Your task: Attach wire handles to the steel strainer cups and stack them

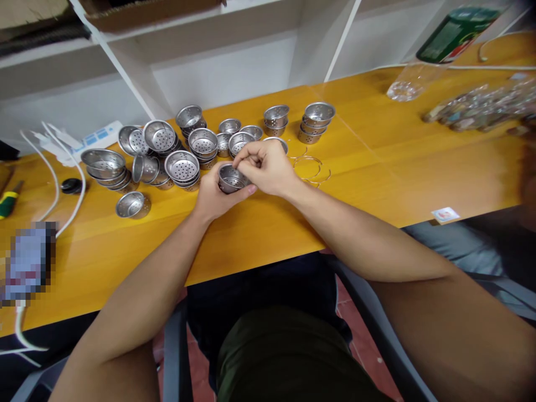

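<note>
Head cam: small round silver perforated-metal cup (229, 180) over the yellow-brown tabletop (259, 229), left hand (213, 193) wrapped round it. Right hand's (270, 168) fingers pinched by the rim, can't tell on what. Probably light, stiff, slick; grip the outer wall.

cups (231, 180) smooth, shiny metal; wire rings (320, 165) glinting metal too. tabletop (377, 173) glossy, wood-look from where i stand. bottle (408, 84) clear, shiny plastic. shelf (226, 70) smooth, matt. shirt (285, 357) soft-looking matt cloth.
</note>
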Motion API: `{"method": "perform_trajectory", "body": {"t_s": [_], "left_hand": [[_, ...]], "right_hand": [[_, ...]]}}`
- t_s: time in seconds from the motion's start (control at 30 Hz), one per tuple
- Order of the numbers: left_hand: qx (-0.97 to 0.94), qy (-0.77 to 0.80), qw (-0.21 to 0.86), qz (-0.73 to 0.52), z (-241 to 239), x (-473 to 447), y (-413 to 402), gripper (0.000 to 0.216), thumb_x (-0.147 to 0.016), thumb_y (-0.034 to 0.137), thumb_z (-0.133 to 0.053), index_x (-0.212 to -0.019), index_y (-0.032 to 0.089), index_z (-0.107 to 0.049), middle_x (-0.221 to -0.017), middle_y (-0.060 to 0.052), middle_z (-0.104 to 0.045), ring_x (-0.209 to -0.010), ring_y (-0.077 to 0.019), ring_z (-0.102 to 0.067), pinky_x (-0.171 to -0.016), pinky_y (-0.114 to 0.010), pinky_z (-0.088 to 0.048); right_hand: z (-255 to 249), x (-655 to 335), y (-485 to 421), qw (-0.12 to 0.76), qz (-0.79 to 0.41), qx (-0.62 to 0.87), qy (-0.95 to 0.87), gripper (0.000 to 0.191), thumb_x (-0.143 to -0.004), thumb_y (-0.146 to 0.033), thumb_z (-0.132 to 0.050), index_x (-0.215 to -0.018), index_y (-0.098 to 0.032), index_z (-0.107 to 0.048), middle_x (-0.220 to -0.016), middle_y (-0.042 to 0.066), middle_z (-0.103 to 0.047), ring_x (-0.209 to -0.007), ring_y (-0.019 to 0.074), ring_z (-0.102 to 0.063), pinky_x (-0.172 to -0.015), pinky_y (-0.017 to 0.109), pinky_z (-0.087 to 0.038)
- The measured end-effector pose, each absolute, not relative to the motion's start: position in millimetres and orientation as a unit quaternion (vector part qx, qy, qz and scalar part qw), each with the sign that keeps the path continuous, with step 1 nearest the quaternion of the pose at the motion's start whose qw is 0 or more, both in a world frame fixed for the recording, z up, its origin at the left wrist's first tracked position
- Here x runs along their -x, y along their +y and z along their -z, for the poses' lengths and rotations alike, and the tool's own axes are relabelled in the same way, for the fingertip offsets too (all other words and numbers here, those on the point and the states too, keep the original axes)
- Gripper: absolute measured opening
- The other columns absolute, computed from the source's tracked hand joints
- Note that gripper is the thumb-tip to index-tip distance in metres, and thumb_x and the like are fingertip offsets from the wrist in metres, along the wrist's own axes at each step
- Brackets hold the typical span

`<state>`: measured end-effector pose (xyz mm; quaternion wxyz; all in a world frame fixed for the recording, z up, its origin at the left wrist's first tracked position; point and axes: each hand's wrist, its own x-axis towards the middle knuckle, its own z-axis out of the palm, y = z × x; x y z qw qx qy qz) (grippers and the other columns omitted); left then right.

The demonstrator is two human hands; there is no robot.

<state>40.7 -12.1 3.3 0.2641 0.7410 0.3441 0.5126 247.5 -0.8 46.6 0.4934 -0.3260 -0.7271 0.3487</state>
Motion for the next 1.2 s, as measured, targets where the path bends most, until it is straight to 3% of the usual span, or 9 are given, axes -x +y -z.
{"method": "perform_trajectory", "body": {"t_s": [0.33, 0.5, 0.7, 0.87, 1.2], "left_hand": [[-0.729, 0.341, 0.284, -0.521, -2.7, -41.1, -10.4, 0.081, -0.081, 0.089, -0.109, -0.122, 0.024, -0.083, -0.109, -0.004, -0.086, -0.093, -0.0225, -0.080, -0.082, -0.038, -0.067], [-0.697, 0.326, 0.374, -0.518, -1.7, -35.0, -4.6, 0.078, -0.084, 0.090, -0.107, -0.118, 0.025, -0.083, -0.107, -0.005, -0.086, -0.090, -0.0219, -0.080, -0.083, -0.039, -0.069], [-0.708, 0.322, 0.371, -0.508, 1.4, -35.0, -5.5, 0.095, -0.068, 0.084, -0.119, -0.130, 0.024, -0.078, -0.123, -0.008, -0.088, -0.108, -0.0274, -0.087, -0.096, -0.043, -0.074], [-0.722, 0.344, 0.322, -0.508, 2.0, -34.5, -6.9, 0.085, -0.079, 0.077, -0.115, -0.133, 0.024, -0.077, -0.126, -0.008, -0.088, -0.110, -0.0261, -0.086, -0.099, -0.042, -0.072], [-0.736, 0.339, 0.299, -0.503, 1.6, -33.5, -6.1, 0.084, -0.085, 0.082, -0.110, -0.134, 0.024, -0.076, -0.127, -0.008, -0.088, -0.111, -0.0266, -0.087, -0.099, -0.043, -0.072]], "right_hand": [[-55.3, -256.7, -0.2, 0.477, -0.393, 0.279, -0.735, 0.005, -0.100, -0.024, -0.079, -0.097, -0.021, -0.080, -0.066, -0.005, -0.056, -0.061, 0.0131, -0.046, -0.058, 0.030, -0.038], [-67.1, -285.9, 11.3, 0.374, -0.503, 0.135, -0.767, 0.032, -0.109, -0.046, -0.097, -0.114, -0.017, -0.082, -0.087, 0.001, -0.078, -0.069, 0.0117, -0.066, -0.062, 0.026, -0.053], [-66.2, -288.8, 13.0, 0.367, -0.527, 0.138, -0.754, 0.051, -0.106, -0.063, -0.104, -0.109, -0.020, -0.077, -0.087, -0.001, -0.077, -0.069, 0.0113, -0.066, -0.062, 0.025, -0.055], [-66.1, -282.5, 6.9, 0.371, -0.509, 0.162, -0.760, 0.048, -0.105, -0.061, -0.104, -0.106, -0.021, -0.077, -0.089, 0.001, -0.077, -0.078, 0.0151, -0.070, -0.069, 0.028, -0.059], [-67.1, -280.4, 4.8, 0.373, -0.491, 0.160, -0.771, 0.041, -0.105, -0.050, -0.104, -0.103, -0.021, -0.075, -0.080, -0.004, -0.069, -0.070, 0.0122, -0.060, -0.065, 0.027, -0.052]]}}
